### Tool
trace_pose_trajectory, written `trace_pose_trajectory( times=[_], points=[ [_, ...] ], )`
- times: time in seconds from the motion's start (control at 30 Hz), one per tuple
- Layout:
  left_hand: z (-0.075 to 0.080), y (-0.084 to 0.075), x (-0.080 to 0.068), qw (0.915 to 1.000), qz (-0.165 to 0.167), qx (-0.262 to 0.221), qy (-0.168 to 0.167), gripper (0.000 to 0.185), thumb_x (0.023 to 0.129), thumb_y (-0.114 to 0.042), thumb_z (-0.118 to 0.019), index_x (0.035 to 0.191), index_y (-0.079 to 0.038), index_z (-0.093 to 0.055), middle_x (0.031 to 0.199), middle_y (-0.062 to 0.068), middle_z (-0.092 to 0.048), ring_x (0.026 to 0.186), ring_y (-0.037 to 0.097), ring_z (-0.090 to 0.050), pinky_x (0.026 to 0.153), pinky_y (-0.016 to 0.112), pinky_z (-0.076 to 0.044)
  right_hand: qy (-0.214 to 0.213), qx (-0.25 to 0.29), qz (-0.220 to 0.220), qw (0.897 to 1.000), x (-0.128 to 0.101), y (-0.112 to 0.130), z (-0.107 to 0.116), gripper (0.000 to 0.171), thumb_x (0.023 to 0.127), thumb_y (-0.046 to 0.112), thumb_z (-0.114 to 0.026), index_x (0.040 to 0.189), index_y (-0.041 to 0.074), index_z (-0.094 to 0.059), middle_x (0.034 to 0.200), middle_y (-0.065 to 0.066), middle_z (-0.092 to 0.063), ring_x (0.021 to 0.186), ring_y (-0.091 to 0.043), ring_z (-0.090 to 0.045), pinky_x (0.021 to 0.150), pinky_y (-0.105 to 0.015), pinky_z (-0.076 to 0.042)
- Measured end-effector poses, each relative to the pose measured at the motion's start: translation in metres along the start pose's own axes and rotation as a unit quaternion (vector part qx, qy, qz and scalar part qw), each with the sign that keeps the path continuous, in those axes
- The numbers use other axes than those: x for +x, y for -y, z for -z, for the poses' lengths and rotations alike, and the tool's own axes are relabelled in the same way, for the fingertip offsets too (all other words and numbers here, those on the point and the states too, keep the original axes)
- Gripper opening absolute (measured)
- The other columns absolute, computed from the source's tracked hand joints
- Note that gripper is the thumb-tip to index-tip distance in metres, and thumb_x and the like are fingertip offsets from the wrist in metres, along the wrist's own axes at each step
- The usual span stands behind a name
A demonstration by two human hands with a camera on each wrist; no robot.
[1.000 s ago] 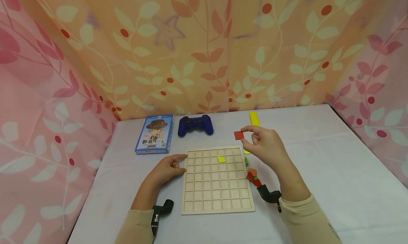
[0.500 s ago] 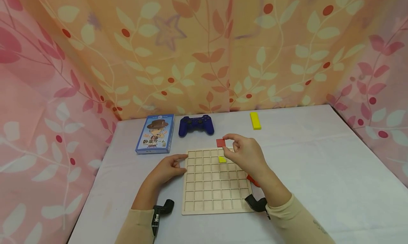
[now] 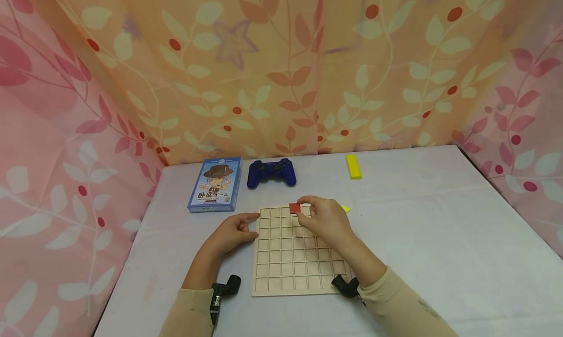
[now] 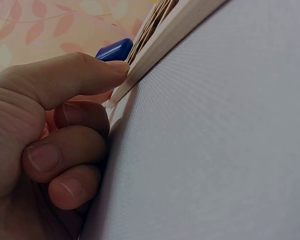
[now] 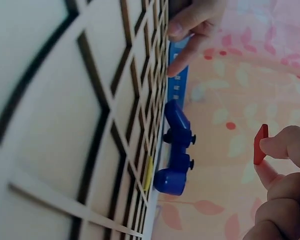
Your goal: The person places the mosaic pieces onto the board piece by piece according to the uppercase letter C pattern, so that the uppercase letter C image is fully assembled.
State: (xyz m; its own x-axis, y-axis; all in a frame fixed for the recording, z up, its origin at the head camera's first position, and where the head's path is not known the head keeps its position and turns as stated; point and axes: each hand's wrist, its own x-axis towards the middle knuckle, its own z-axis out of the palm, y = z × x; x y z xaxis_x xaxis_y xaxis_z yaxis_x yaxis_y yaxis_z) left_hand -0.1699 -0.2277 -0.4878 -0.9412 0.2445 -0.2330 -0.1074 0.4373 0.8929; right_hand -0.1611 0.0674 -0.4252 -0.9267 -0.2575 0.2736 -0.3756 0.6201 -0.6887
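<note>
My right hand (image 3: 327, 222) pinches a small red square tile (image 3: 294, 208) between thumb and index finger, over the far edge of a pale wooden grid board (image 3: 274, 269). In the right wrist view the red tile (image 5: 261, 144) is held up, apart from the board's surface. My left hand (image 3: 229, 234) rests at the board's left side, thumb and index finger spread and touching its edge. The left wrist view shows its other fingers (image 4: 65, 152) curled in. A yellow tile (image 5: 148, 173) lies on the grid, hidden behind my right hand in the head view.
Behind the board lie a blue boxed card game (image 3: 215, 185) and a dark blue game controller (image 3: 271, 173). A yellow bar (image 3: 353, 167) lies at the back right. Another yellow piece (image 3: 346, 208) shows just beyond the right hand, on the white tablecloth (image 3: 422, 214).
My right hand has carried the red tile leftward, from right of the board to its far edge, and lower. It now covers the yellow tile and loose pieces. The left hand stays put.
</note>
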Motion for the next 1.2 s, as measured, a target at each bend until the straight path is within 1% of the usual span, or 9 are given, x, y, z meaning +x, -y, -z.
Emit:
trace_pose_trajectory(
  times=[0.27,0.43,0.57,0.7,0.87,1.03,1.1,1.2],
  points=[
    [0.0,0.001,0.0,1.0,0.001,0.0,0.001,0.057,0.089,-0.01,-0.079,0.143,-0.009,-0.061,0.063,0.0,-0.049,0.052,0.013,-0.037,0.048,0.026,-0.03,0.024,-0.025,-0.023,0.999,0.004,-0.01,-0.008,0.028,0.087,0.022,-0.079,0.113,0.011,-0.076,0.051,0.009,-0.035,0.044,-0.005,-0.029,0.044,-0.024,-0.02],
    [0.0,0.002,0.0,1.0,-0.001,0.001,-0.001,0.057,0.088,-0.01,-0.079,0.142,-0.009,-0.061,0.063,0.0,-0.049,0.052,0.013,-0.037,0.048,0.026,-0.03,0.05,-0.017,-0.05,0.997,0.006,-0.014,-0.01,0.029,0.089,0.023,-0.078,0.115,0.01,-0.076,0.052,0.008,-0.036,0.045,-0.008,-0.032,0.044,-0.025,-0.021],
    [0.0,0.003,0.001,1.0,-0.002,0.001,-0.001,0.057,0.088,-0.009,-0.079,0.143,-0.009,-0.061,0.063,0.0,-0.048,0.052,0.013,-0.036,0.047,0.026,-0.029,0.063,-0.015,-0.06,0.996,0.007,-0.018,-0.012,0.029,0.09,0.024,-0.078,0.116,0.01,-0.076,0.052,0.007,-0.038,0.045,-0.008,-0.034,0.045,-0.025,-0.023],
    [-0.001,0.002,0.001,1.0,-0.002,-0.002,-0.001,0.057,0.088,-0.009,-0.079,0.143,-0.009,-0.061,0.063,0.0,-0.049,0.053,0.013,-0.037,0.049,0.026,-0.03,0.071,-0.02,-0.061,0.995,0.008,-0.024,-0.016,0.028,0.089,0.024,-0.079,0.114,0.011,-0.076,0.053,0.007,-0.041,0.045,-0.008,-0.036,0.045,-0.025,-0.024],
    [-0.001,0.002,0.0,1.0,0.0,0.001,-0.003,0.057,0.088,-0.01,-0.079,0.142,-0.009,-0.061,0.063,0.0,-0.049,0.053,0.013,-0.038,0.049,0.026,-0.031,0.096,-0.03,-0.061,0.993,0.008,-0.03,-0.02,0.027,0.09,0.024,-0.079,0.113,0.011,-0.077,0.053,0.007,-0.041,0.046,-0.009,-0.037,0.045,-0.026,-0.026],
    [-0.001,0.001,-0.001,1.0,0.001,-0.002,-0.001,0.057,0.088,-0.01,-0.079,0.143,-0.009,-0.061,0.063,0.0,-0.05,0.053,0.013,-0.038,0.049,0.026,-0.031,0.11,-0.052,-0.053,0.991,0.007,-0.035,-0.025,0.025,0.09,0.026,-0.08,0.112,0.013,-0.077,0.055,0.006,-0.042,0.051,-0.011,-0.04,0.049,-0.029,-0.031],
    [-0.001,0.001,-0.001,1.0,0.001,-0.006,0.001,0.058,0.088,-0.01,-0.079,0.143,-0.009,-0.06,0.063,0.0,-0.05,0.053,0.013,-0.038,0.049,0.026,-0.031,0.108,-0.066,-0.048,0.991,0.007,-0.036,-0.027,0.025,0.089,0.026,-0.081,0.11,0.014,-0.078,0.059,0.008,-0.049,0.055,-0.011,-0.043,0.052,-0.03,-0.034],
    [0.0,0.0,-0.001,0.9999,0.002,-0.012,0.003,0.059,0.088,-0.01,-0.079,0.144,-0.009,-0.06,0.063,0.001,-0.049,0.052,0.013,-0.037,0.048,0.026,-0.03,0.107,-0.086,-0.046,0.989,0.007,-0.036,-0.029,0.024,0.088,0.026,-0.081,0.109,0.015,-0.078,0.062,0.008,-0.055,0.058,-0.013,-0.046,0.053,-0.032,-0.037]
  ],
)
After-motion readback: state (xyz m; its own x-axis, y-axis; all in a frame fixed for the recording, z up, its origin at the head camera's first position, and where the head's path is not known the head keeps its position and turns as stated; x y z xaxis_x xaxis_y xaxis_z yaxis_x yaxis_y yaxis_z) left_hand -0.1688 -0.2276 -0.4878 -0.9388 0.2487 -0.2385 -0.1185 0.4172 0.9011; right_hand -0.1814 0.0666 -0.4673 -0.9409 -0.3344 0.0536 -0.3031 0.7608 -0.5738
